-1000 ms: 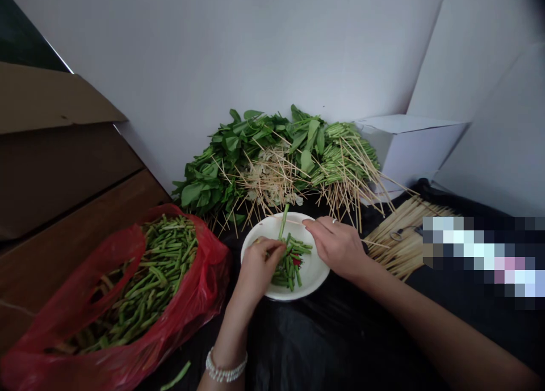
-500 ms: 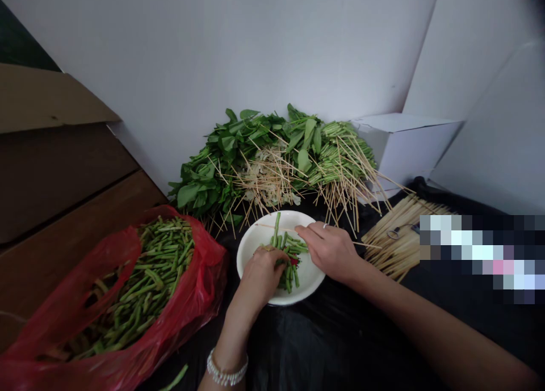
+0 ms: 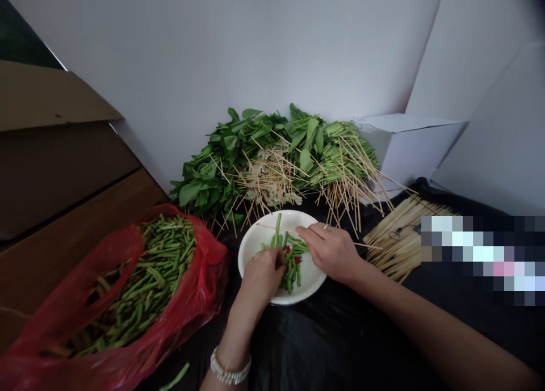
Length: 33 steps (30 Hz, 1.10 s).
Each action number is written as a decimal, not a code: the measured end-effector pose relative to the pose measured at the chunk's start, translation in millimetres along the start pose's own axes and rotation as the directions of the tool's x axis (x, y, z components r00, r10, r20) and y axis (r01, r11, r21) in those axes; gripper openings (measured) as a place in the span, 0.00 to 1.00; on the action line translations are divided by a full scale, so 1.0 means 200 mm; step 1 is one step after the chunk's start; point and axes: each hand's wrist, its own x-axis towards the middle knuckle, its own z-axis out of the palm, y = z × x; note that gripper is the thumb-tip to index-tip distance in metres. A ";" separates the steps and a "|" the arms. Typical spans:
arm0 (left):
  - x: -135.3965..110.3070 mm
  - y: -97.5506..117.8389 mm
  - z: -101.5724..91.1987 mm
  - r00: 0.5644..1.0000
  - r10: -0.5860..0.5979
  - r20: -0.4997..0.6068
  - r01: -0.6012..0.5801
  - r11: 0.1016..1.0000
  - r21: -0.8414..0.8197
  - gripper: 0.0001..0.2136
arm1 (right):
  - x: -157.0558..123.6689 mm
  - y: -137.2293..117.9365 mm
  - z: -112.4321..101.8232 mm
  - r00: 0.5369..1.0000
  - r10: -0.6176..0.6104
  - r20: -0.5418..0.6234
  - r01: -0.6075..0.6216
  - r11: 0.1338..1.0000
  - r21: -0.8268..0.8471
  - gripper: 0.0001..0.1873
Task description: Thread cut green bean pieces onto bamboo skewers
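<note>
A white bowl (image 3: 252,238) holds cut green beans (image 3: 293,266), with a bit of red showing between them. Over its left side is my left hand (image 3: 261,274), the fingers closed in a pinch among the beans; its fingertips are partly hidden. One longer bean (image 3: 278,229) stands up just beyond those fingers. My right hand (image 3: 334,252), at the bowl's right rim, grips a thin wooden skewer (image 3: 368,246). The skewer lies roughly level, its tip reaching left across the bowl and its other end sticking out to the right.
To the left, a red plastic bag (image 3: 208,260) is full of green beans. Skewered leafy greens (image 3: 225,147) and skewered pale pieces (image 3: 272,175) are heaped behind the bowl. Loose skewers (image 3: 395,238) lie right, near a white box (image 3: 413,147). Black plastic (image 3: 323,345) covers the surface.
My left hand's fingers have curled in and shifted slightly among the beans, showing more of the red bit. My right hand and the skewer have hardly moved. The view has shifted slightly.
</note>
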 end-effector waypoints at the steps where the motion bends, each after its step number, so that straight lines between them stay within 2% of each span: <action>1: 0.00 -0.01 0.00 1.000 0.000 -0.017 0.000 1.000 -0.027 0.09 | 0.00 0.00 0.00 1.000 0.000 -0.003 0.000 1.000 0.003 0.16; 5: 0.03 -0.03 0.00 0.986 -0.002 -0.165 -0.040 0.967 -0.251 0.15 | 0.01 0.00 -0.01 1.000 0.002 -0.028 -0.001 1.000 0.015 0.17; 8: 0.04 -0.03 -0.03 0.966 -0.080 -0.247 -0.059 0.860 -0.507 0.13 | 0.01 0.01 -0.02 0.997 -0.003 -0.073 0.003 1.000 0.006 0.17; 10: 0.05 -0.01 -0.06 0.958 -0.173 -0.230 -0.045 0.699 -0.714 0.12 | 0.01 0.01 -0.02 0.996 -0.005 -0.090 0.004 1.000 -0.003 0.17; 12: 0.05 0.00 -0.09 0.948 -0.273 -0.161 -0.008 0.487 -0.874 0.12 | 0.01 0.01 -0.02 0.996 -0.006 -0.091 0.004 1.000 -0.012 0.17; 15: 0.05 0.01 -0.12 0.925 -0.376 -0.061 0.021 0.209 -0.978 0.16 | 0.01 0.00 -0.03 0.997 -0.011 -0.072 0.011 1.000 -0.012 0.17; 17: 0.05 0.01 -0.13 0.914 -0.403 -0.043 0.004 0.117 -0.993 0.17 | 0.01 0.00 -0.02 0.998 -0.013 -0.061 0.012 1.000 -0.012 0.17; 20: 0.05 0.00 -0.13 0.900 -0.433 -0.060 -0.030 0.075 -0.997 0.18 | 0.00 0.01 -0.02 0.998 -0.019 -0.056 0.018 1.000 -0.019 0.17; 26: 0.05 -0.02 -0.13 0.888 -0.450 -0.093 -0.069 0.068 -0.995 0.15 | 0.00 0.01 -0.02 0.998 -0.036 -0.053 0.034 0.999 -0.022 0.18; 33: 0.05 0.00 -0.13 0.885 -0.455 -0.099 -0.079 0.064 -0.995 0.16 | 0.00 0.00 -0.02 0.997 -0.046 -0.060 0.045 0.999 -0.018 0.16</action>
